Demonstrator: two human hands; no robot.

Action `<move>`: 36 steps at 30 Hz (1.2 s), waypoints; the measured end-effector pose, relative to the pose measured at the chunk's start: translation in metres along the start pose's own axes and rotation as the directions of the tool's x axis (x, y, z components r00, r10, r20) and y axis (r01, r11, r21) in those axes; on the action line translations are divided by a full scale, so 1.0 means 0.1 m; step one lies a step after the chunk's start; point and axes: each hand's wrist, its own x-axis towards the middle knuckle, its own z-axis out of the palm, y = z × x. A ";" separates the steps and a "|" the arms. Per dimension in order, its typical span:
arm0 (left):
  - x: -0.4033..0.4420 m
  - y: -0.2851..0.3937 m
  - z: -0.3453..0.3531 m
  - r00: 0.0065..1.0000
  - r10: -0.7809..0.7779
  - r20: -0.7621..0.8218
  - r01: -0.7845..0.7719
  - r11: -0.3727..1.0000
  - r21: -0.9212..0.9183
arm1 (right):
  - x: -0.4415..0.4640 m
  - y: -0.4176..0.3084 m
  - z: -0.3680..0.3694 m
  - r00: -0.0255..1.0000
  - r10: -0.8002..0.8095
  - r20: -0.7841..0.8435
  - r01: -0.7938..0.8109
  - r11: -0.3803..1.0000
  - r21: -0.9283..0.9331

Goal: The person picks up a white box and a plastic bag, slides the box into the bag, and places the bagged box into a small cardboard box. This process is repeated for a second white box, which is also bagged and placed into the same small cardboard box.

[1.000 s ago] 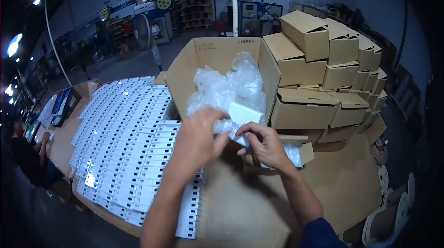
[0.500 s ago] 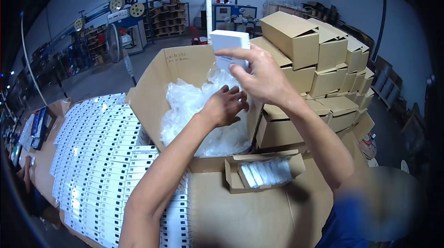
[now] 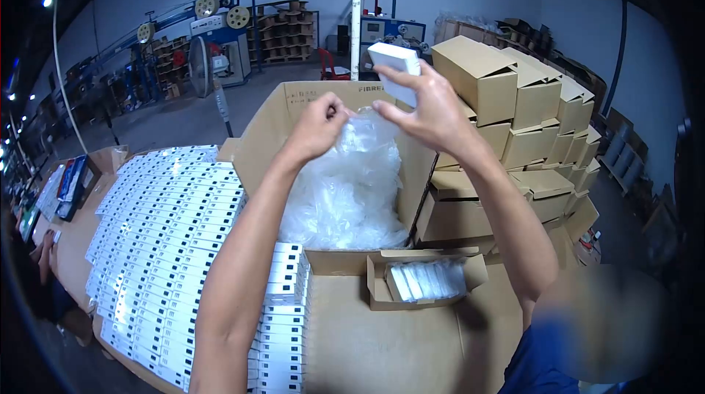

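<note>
A small white box [image 3: 397,63] is held up in my right hand [image 3: 435,111], between thumb and fingers, above the large open carton [image 3: 257,133]. My left hand [image 3: 318,128] is closed in a pinch on clear plastic wrap [image 3: 360,131], over the carton's left part. Crumpled clear plastic bags [image 3: 338,196] fill the carton below both hands. In front of the carton lies a small open cardboard box [image 3: 378,293] with a row of plastic-wrapped white boxes [image 3: 426,280] in it.
Rows of stacked white boxes [image 3: 158,232] cover the table's left side. Closed brown cartons [image 3: 477,89] are piled on the right. Behind stands a white pole [image 3: 356,19]. At the far left edge a person's arm [image 3: 45,258] rests by the table.
My left hand has risen from the bags and closed into a pinch on plastic. My right hand still holds the white box, now more tilted. The view has shifted slightly.
</note>
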 end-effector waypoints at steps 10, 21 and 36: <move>-0.94 0.93 0.10 0.904 -0.031 -0.427 -0.066 0.975 -0.210 | -0.76 -0.53 0.17 0.992 0.123 -0.008 -0.091 0.775 0.625; -3.44 1.54 0.93 0.870 -0.463 -0.167 0.232 0.685 -0.690 | -2.79 -1.56 0.15 0.808 0.564 0.170 -0.411 0.333 0.849; -4.61 1.69 0.92 0.786 -0.599 -0.149 0.361 0.642 -0.677 | -4.24 -2.03 0.11 0.736 0.450 0.506 -0.597 0.078 0.798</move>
